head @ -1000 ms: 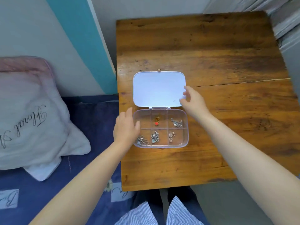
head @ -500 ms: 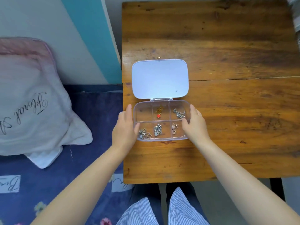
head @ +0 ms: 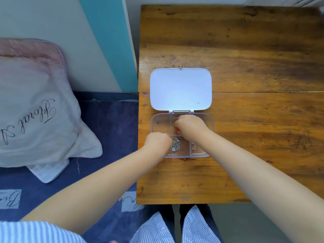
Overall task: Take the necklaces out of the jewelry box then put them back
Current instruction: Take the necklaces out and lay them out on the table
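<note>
A clear jewelry box (head: 211, 123) with several compartments lies open on the wooden table (head: 254, 67), its white lid (head: 180, 88) folded back flat. My left hand (head: 157, 142) is curled over the near-left compartment and hides what is under it. My right hand (head: 190, 127) is bunched over the far-middle compartment, fingertips pinched down at a necklace with a red pendant (head: 177, 129). A silver necklace (head: 176, 145) lies in the near-middle compartment between my hands. A small piece (head: 193, 146) shows in the near-right compartment.
The box sits near the table's left edge. Left of the table is a bed with a dark blue cover (head: 108, 128) and a pale pillow (head: 35, 102). A white and teal wall (head: 112, 41) stands behind. My striped trousers (head: 175, 228) are below the table's near edge.
My right hand left the lid, went to the box's right side, then into the far-middle compartment. My left hand moved from the box's left side over the near-left compartment. Both fists have closed.
</note>
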